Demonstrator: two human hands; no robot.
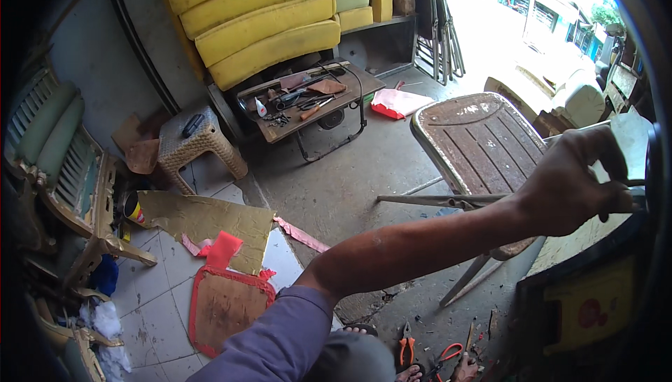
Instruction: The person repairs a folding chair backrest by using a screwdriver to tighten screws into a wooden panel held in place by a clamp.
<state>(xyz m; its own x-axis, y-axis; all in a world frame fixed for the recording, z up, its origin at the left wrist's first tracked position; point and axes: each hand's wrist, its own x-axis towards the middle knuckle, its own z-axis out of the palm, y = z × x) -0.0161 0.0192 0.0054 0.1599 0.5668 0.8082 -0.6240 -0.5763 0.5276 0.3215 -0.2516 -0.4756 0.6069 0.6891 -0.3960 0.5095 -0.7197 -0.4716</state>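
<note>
One worn slotted-seat metal chair point(483, 137) stands right near your left hand point(568, 184), fingers curled but their grip impossible to tell, your right hand point(465, 368) just as unreadable, and it looks stiff, moderately heavy, best grabbed by its rounded rim point(434, 151)!

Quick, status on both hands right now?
Left hand: fingers curled, at the far right; whether it holds anything cannot be told.
Right hand: seemingly the one at the lower edge, near an orange-handled tool; open or closed, cannot be told.
</note>
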